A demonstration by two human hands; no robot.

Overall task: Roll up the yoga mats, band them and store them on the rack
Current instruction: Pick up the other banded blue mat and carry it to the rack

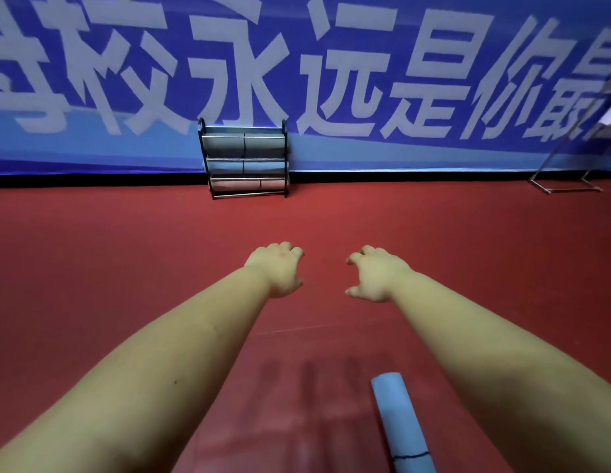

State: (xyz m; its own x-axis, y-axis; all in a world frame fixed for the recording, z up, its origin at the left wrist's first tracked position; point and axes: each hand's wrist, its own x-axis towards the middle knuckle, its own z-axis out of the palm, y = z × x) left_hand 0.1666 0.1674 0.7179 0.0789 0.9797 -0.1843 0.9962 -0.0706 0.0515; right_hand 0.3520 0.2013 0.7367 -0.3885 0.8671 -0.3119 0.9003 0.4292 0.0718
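A black rack (285, 148) stands against the far wall with rolled mats on its three shelves: grey on top, pale blue in the middle, pink at the bottom. A rolled light-blue mat (397, 414) with a dark band round it lies on the red floor near my feet, below my right forearm. My left hand (280, 268) and my right hand (375, 273) are stretched out side by side over the floor, fingers loosely curled downward, holding nothing. Both hands are well short of the rack and above the banded mat.
A blue banner (331, 63) with large white characters covers the wall behind the rack. A metal stand (566, 186) rests on the floor at the far right. The red floor (126, 250) stretches between me and the rack.
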